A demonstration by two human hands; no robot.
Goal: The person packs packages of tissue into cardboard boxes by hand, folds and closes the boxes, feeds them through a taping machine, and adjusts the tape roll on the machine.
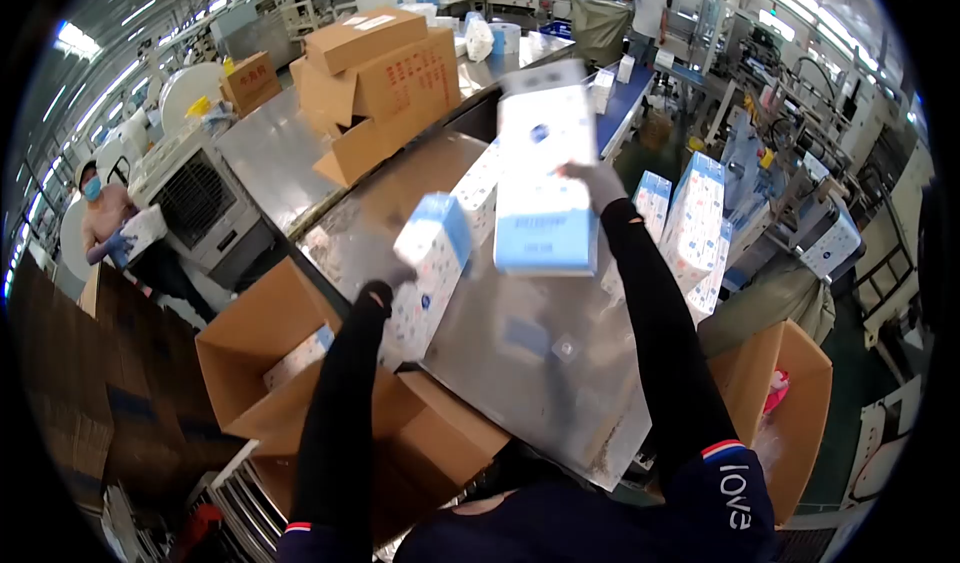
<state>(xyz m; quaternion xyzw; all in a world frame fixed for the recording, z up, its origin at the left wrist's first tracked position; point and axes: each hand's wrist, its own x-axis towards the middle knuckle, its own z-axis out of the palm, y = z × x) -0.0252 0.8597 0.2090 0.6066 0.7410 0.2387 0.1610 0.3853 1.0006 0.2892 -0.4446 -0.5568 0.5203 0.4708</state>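
My right hand (600,185), in a grey glove, grips the side edge of a long white-and-blue carton (545,198), held raised over the metal table (500,363). The carton is slightly smeared by motion. My left hand (385,263), also gloved, is at the near left side of another white-and-blue patterned carton (430,283) on the table. Motion blurs its fingers, so their grip does not show. Behind that carton lies a similar one (478,198). More patterned cartons (690,228) stand to the right of my right forearm.
An open cardboard box (240,348) at the left edge has a patterned carton inside. Another open box (800,413) stands at lower right. Brown boxes (410,73) are stacked at the back. A blue conveyor (625,108) leads away. Two co-workers (108,213) are in view, one masked at left.
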